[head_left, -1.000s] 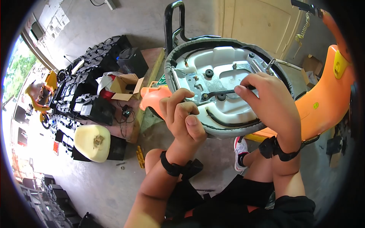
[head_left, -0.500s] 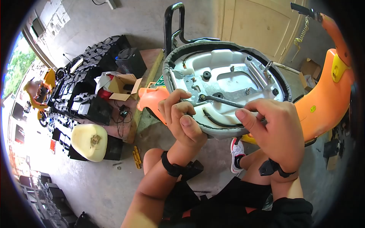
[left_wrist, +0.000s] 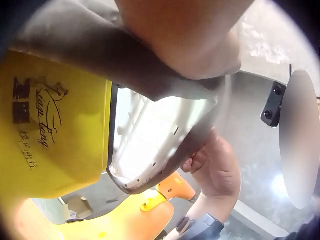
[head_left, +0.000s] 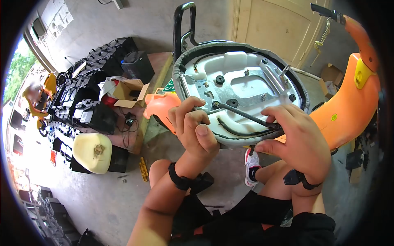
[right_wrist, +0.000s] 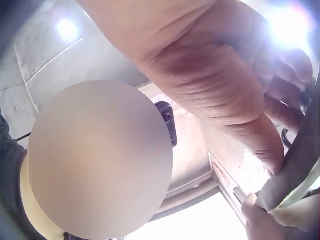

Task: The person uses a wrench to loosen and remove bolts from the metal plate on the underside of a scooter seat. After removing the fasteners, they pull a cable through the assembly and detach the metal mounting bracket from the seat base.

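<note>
An upturned scooter seat (head_left: pixel 242 61) shows its white underside, a metal bracket and a grey cover rim. A dark wrench (head_left: pixel 242 114) has one end on a bolt near the seat's left edge and slants down to the right rim. My right hand (head_left: pixel 301 141) has bent fingers at the wrench's far end, its thumb lower by the seat's rim. My left hand (head_left: pixel 193 129) grips the seat's left edge with curled fingers, close beside the bolt. In the left wrist view the left hand (left_wrist: pixel 185 37) lies over the dark seat cover.
Around the seat stands an orange scooter body (head_left: pixel 336 119) with a black rear rail (head_left: pixel 177 30). To the left, many black batteries (head_left: pixel 94 61) and an open cardboard box (head_left: pixel 127 92) occupy a low platform. A cream foam seat pad (head_left: pixel 92 152) sits nearer, beside a yellow tool (head_left: pixel 143 169) on the floor.
The wrench has swung about the bolt, its free end moving down toward the near rim. My right hand has followed downward, its thumb parting from the wrench; my left hand keeps its hold.
</note>
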Demonstrator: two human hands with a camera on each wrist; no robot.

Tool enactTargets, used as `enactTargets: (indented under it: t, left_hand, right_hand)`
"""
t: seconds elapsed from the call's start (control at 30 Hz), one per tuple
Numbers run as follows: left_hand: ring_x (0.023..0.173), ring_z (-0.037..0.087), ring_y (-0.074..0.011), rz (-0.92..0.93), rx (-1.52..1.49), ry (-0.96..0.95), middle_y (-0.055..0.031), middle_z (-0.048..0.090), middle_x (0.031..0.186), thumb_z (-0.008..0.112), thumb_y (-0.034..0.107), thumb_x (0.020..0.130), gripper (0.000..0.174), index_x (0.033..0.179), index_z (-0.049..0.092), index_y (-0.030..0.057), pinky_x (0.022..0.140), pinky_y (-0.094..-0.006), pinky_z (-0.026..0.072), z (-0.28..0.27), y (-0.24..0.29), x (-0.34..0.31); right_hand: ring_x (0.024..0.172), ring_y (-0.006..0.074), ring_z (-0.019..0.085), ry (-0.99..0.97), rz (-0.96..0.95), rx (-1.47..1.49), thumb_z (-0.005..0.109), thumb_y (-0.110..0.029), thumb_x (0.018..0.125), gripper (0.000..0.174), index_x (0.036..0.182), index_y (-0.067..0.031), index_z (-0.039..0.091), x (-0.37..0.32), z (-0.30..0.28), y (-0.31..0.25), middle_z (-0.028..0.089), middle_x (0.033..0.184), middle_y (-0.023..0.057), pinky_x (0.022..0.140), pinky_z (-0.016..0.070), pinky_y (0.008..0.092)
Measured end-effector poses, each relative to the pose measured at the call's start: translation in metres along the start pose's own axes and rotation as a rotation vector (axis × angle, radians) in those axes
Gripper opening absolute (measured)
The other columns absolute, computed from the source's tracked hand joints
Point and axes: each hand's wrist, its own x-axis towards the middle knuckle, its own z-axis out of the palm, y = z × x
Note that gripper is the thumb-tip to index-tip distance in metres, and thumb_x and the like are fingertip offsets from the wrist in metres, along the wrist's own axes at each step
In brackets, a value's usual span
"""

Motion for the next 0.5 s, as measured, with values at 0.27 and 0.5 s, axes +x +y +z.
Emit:
enactTargets:
  t: [0.27, 0.5]
  left_hand:
    - [0.094, 0.05, -0.0274, -0.055, -0.022, 0.005, -0.0177, 0.063, 0.108, 0.035, 0.035, 0.106, 0.042, 0.081, 0.051, 0.005, 0.09, -0.0399, 0.0386, 0.002, 0.009, -0.003]
    - [0.091, 0.047, -0.0277, -0.045, -0.027, 0.058, -0.0171, 0.064, 0.11, 0.035, 0.031, 0.106, 0.038, 0.084, 0.052, 0.0055, 0.088, -0.0407, 0.0372, 0.009, 0.01, -0.005]
  right_hand:
    - [0.097, 0.0341, 0.062, -0.094, -0.035, 0.049, 0.089, -0.034, 0.071, 0.054, 0.11, -0.0014, 0.07, 0.002, 0.004, 0.02, 0.064, 0.098, 0.0129, 0.083, 0.0514, 0.0414]
    - [0.089, 0.0308, 0.061, -0.001, -0.035, 0.105, 0.091, -0.017, 0.065, 0.045, 0.103, -0.0029, 0.073, -0.001, 0.008, 0.014, 0.06, 0.087, 0.0106, 0.075, 0.0496, 0.0405]
